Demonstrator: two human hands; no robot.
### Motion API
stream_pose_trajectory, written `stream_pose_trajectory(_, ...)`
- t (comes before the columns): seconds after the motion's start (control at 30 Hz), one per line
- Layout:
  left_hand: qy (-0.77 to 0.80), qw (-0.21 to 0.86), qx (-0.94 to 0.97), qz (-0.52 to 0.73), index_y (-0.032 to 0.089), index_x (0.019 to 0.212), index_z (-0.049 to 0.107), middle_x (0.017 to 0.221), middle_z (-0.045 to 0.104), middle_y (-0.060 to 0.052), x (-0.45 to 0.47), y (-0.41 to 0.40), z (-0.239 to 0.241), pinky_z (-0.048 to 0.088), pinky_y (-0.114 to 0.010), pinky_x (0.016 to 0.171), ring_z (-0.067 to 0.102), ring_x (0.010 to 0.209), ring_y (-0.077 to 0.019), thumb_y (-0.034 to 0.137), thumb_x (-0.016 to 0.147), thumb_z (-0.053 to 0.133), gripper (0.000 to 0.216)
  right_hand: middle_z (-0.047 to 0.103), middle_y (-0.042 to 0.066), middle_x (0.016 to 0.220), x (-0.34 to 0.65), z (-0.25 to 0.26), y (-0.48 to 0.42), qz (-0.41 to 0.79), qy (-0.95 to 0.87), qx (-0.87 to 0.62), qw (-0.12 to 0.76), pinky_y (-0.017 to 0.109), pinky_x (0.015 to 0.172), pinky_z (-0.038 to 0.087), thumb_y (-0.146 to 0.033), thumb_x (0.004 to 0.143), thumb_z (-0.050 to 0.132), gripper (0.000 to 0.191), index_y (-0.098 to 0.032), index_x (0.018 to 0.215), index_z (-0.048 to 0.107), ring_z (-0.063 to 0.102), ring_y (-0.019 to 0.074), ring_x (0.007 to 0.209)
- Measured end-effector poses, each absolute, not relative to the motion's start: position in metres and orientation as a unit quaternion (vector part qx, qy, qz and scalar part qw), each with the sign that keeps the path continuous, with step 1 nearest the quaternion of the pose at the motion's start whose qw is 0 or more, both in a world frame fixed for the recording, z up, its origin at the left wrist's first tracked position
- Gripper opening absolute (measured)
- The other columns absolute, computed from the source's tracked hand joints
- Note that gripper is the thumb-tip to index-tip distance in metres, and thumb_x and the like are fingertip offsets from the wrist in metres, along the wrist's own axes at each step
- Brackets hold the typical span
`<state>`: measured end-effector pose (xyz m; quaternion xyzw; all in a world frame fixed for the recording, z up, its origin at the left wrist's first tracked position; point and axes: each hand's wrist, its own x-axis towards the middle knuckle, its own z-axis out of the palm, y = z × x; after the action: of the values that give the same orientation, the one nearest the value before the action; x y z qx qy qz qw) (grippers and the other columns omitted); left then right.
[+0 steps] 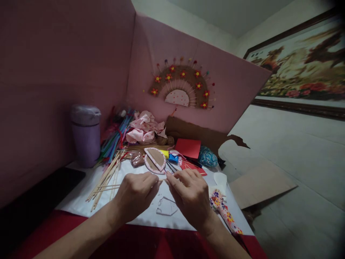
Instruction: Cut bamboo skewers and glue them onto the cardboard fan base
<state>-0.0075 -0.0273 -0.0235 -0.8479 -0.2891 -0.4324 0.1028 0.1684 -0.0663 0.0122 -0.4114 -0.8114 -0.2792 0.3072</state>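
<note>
My left hand (138, 190) and my right hand (190, 196) meet over the white sheet, both closed in a pinch. A short length of a thin wooden stick (162, 179) shows between their fingertips. Thin sticks (107, 187) also show left of my left hand; whether one belongs to the held stick I cannot tell. Just beyond my fingers lie two half-round cardboard pieces (155, 160) with pink dotted cloth edges. Below my hands, a thin angular outline (166, 207) of clear or grey material rests on the sheet (140, 219).
A purple bin (86, 136) stands at left. Behind are coloured pipe cleaners (118, 135), pink cloth (145, 126), red paper (188, 147) and blue yarn (208, 156). A flower-patterned glue gun-like object (226, 212) lies at right. A decorated cardboard fan (183, 77) hangs on the pink panel.
</note>
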Motion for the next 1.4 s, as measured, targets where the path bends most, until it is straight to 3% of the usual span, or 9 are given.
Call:
stream_pose_trajectory(0.53,-0.417,0.035,-0.855,-0.305,0.016,0.064,0.054,0.053,0.058,-0.003,-0.002,-0.028,-0.029,0.025,-0.028,0.047,0.054,0.047,-0.0153,0.02,0.085,0.041,0.026,0.055,0.004,0.057,0.15,-0.014,-0.063,-0.291,-0.777,-0.495,0.259,0.03,0.052,0.024,-0.018,0.086,0.05,0.026,-0.016,0.062,0.06,0.047,0.0154,0.056)
stream_pose_trajectory(0.63,-0.385,-0.135,-0.857,-0.315,0.015,0.062,0.054,0.051,0.053,-0.001,-0.006,-0.029,-0.018,0.026,-0.025,0.048,0.048,0.048,-0.0121,0.026,0.085,0.044,0.027,0.059,0.003,0.061,0.164,0.0,-0.065,-0.113,-0.837,-0.461,0.272,0.027,0.052,0.03,-0.021,0.085,0.053,0.022,-0.016,0.067,0.064,0.05,0.0138,0.057)
stream_pose_trajectory(0.77,-0.303,-0.511,-0.724,-0.351,0.015,0.062,0.051,0.044,0.04,0.005,-0.012,-0.029,-0.001,0.023,-0.02,0.04,0.033,0.04,-0.0057,0.04,0.078,0.054,0.03,0.059,0.0,0.057,0.19,0.012,-0.057,0.184,-0.8,-0.438,0.366,0.022,0.05,0.037,-0.033,0.085,0.056,0.024,-0.016,0.07,0.065,0.051,0.0114,0.052)
stream_pose_trajectory(0.83,-0.291,-0.609,-0.626,-0.391,0.015,0.065,0.05,0.042,0.038,0.007,-0.013,-0.028,0.005,0.017,-0.018,0.036,0.027,0.036,-0.0037,0.042,0.075,0.058,0.03,0.059,0.0,0.058,0.202,0.009,-0.043,0.168,-0.753,-0.492,0.403,0.022,0.05,0.038,-0.033,0.086,0.052,0.025,-0.017,0.071,0.063,0.052,0.0125,0.053)
stream_pose_trajectory(0.9,-0.279,-0.646,-0.559,-0.439,0.015,0.07,0.052,0.043,0.04,0.007,-0.014,-0.025,0.007,0.014,-0.017,0.034,0.026,0.035,-0.0026,0.041,0.073,0.061,0.028,0.066,0.003,0.074,0.214,0.001,-0.025,0.053,-0.731,-0.556,0.392,0.025,0.06,0.04,-0.026,0.088,0.049,0.02,-0.018,0.082,0.065,0.057,0.0152,0.067)
stream_pose_trajectory(1.0,-0.258,-0.667,-0.507,-0.481,0.014,0.077,0.054,0.051,0.05,0.004,-0.013,-0.02,0.006,0.019,-0.015,0.035,0.036,0.036,-0.0028,0.037,0.072,0.064,0.026,0.068,0.006,0.087,0.226,-0.012,-0.001,-0.102,-0.715,-0.628,0.289,0.03,0.072,0.039,-0.013,0.083,0.048,0.022,-0.02,0.09,0.068,0.057,0.0201,0.083)
stream_pose_trajectory(1.1,-0.251,-0.662,-0.502,-0.496,0.014,0.076,0.052,0.06,0.06,0.0,-0.012,-0.016,0.003,0.033,-0.018,0.04,0.05,0.042,-0.007,0.035,0.073,0.064,0.024,0.066,0.009,0.099,0.218,-0.021,0.005,-0.166,-0.721,-0.632,0.229,0.033,0.076,0.037,-0.011,0.081,0.052,0.027,-0.021,0.102,0.066,0.054,0.0236,0.095)
stream_pose_trajectory(1.2,-0.262,-0.621,-0.521,-0.524,0.015,0.078,0.051,0.063,0.064,-0.002,-0.011,-0.015,-0.001,0.043,-0.022,0.048,0.058,0.049,-0.0111,0.034,0.077,0.06,0.021,0.064,0.007,0.103,0.194,-0.027,-0.007,-0.156,-0.751,-0.586,0.261,0.034,0.079,0.037,-0.02,0.085,0.053,0.023,-0.022,0.104,0.064,0.052,0.0231,0.097)
stream_pose_trajectory(1.4,-0.323,-0.456,-0.523,-0.643,0.018,0.082,0.051,0.055,0.062,0.002,-0.03,0.0,0.008,0.04,-0.021,0.041,0.056,0.042,-0.0119,0.038,0.075,0.059,0.023,0.063,0.006,0.095,0.17,-0.047,-0.035,-0.16,-0.774,-0.512,0.337,0.037,0.081,0.034,-0.02,0.086,0.052,0.015,-0.021,0.09,0.066,0.05,0.0229,0.093)
